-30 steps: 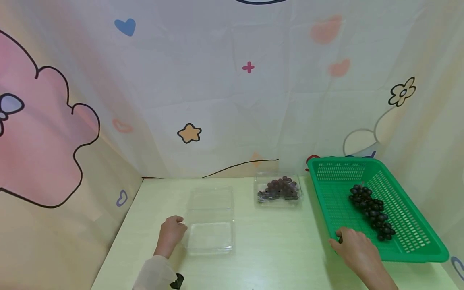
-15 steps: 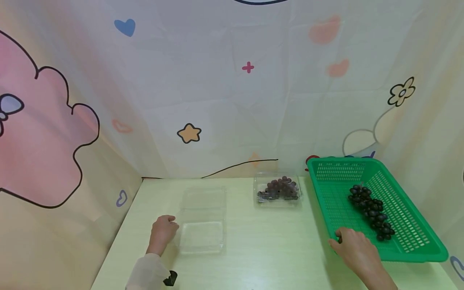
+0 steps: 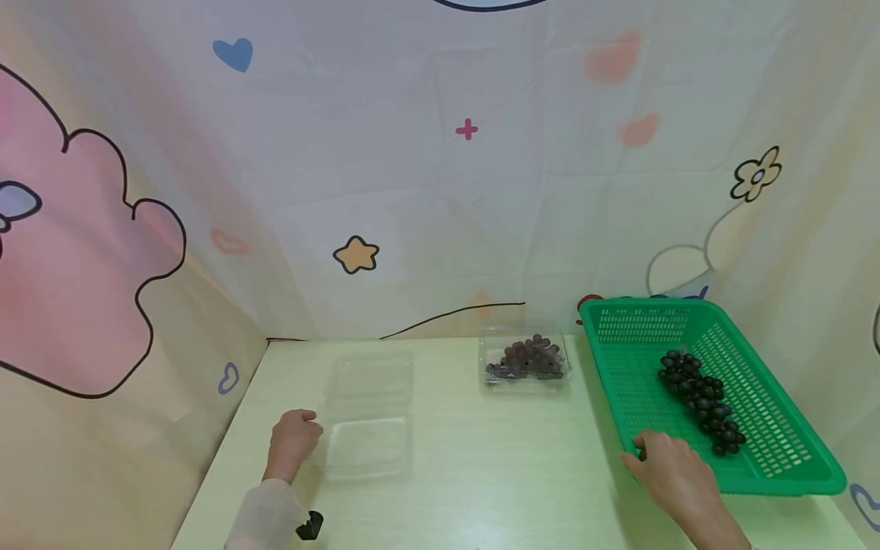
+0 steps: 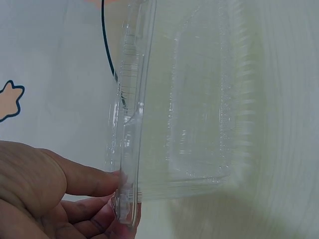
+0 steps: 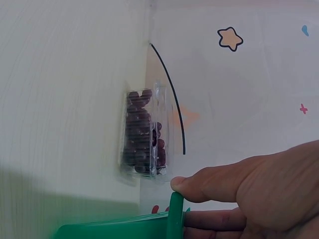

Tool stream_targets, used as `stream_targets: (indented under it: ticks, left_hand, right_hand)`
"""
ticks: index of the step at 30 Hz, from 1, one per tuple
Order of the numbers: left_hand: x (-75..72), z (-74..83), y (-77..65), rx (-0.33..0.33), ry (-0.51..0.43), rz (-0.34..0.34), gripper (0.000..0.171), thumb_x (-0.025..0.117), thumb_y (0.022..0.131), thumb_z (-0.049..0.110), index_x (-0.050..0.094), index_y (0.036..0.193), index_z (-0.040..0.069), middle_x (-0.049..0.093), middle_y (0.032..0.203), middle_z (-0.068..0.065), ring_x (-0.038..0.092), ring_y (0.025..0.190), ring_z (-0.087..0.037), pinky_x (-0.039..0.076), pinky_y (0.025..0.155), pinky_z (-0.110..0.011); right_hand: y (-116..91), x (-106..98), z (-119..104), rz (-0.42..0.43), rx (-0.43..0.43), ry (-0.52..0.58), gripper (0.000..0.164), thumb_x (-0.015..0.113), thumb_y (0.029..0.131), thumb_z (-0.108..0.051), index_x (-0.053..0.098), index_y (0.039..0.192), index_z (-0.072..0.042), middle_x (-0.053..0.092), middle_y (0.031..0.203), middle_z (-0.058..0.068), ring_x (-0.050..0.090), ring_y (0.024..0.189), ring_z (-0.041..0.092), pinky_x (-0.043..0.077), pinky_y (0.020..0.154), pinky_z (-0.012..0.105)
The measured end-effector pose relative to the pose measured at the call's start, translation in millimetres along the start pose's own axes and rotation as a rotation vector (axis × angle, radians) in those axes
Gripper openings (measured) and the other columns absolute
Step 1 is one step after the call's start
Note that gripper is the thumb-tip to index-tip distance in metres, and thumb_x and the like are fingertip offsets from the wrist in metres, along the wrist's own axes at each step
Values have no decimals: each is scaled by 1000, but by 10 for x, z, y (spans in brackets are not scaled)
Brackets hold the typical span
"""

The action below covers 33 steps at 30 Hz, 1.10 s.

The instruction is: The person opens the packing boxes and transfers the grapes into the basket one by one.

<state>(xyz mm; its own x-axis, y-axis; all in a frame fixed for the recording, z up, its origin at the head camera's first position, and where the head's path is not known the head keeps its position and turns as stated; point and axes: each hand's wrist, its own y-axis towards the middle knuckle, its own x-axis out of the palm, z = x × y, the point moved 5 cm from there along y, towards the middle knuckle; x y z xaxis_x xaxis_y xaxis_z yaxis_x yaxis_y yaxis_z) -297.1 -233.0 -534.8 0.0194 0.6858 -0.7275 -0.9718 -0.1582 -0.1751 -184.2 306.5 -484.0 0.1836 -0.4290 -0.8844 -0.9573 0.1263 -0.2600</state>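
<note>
My left hand (image 3: 294, 444) pinches the left edge of a clear plastic clamshell box (image 4: 199, 99), thumb on one side of the rim and fingers on the other. The box lies unfolded, lid at the back and tray at the front, with nothing inside. Over at the right, my right hand (image 3: 677, 477) grips the near left rim of a green plastic basket (image 3: 715, 481). In the right wrist view the thumb is on top of that rim and fingers are behind it. A long bunch of dark grapes (image 3: 701, 397) lies in the basket.
A second clear clamshell box (image 5: 164, 99), closed over dark grapes (image 5: 139, 134), stands at the back of the table (image 3: 481, 473) between the open box and the basket. A printed curtain (image 3: 412, 153) hangs behind the table and along both sides.
My left hand has slid the open clamshell box leftward across the table, away from the basket. The right hand has kept its grip on the basket rim, and the basket stays put.
</note>
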Motion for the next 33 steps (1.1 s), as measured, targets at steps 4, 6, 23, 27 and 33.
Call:
stream_targets:
  ticks: [4, 6, 23, 27, 33]
  left_hand:
    - [-46, -43, 22, -8, -2, -3, 42, 53, 97, 8, 59, 133, -13, 64, 126, -32, 64, 107, -46, 53, 85, -54]
    - [-64, -68, 41, -13, -2, -2, 42, 53, 97, 9, 59, 133, -12, 63, 128, -32, 64, 107, -46, 53, 86, -54]
    - [-279, -243, 206, -65, 28, 18, 45, 52, 96, 11, 59, 135, -10, 58, 135, -33, 58, 116, -52, 51, 89, -59]
    - [-325, -274, 235, -77, 34, 27, 44, 54, 97, 11, 59, 136, -10, 57, 136, -33, 57, 117, -53, 50, 91, -61]
    - [-365, -288, 266, -92, 32, 35, 44, 54, 97, 12, 59, 136, -8, 58, 136, -32, 59, 114, -52, 51, 85, -58]
  right_hand:
    - [4, -6, -3, 4, 0, 5, 31, 74, 96, -21, 67, 111, 6, 62, 81, 3, 55, 66, 20, 47, 58, 40]
    - [2, -2, 4, 9, -2, 4, 33, 74, 96, -21, 67, 111, 7, 63, 81, 3, 55, 66, 20, 47, 58, 40]
    - [-9, 2, 8, 39, -10, 3, 32, 74, 96, -22, 68, 111, 5, 63, 82, 2, 55, 66, 20, 48, 57, 41]
    - [-18, 0, 4, 38, -6, 5, 32, 74, 96, -22, 67, 112, 5, 64, 83, 2, 55, 66, 20, 48, 57, 41]
    - [-39, -11, -13, 51, -11, 4, 31, 74, 95, -21, 67, 110, 6, 64, 82, 3, 55, 65, 20, 47, 57, 40]
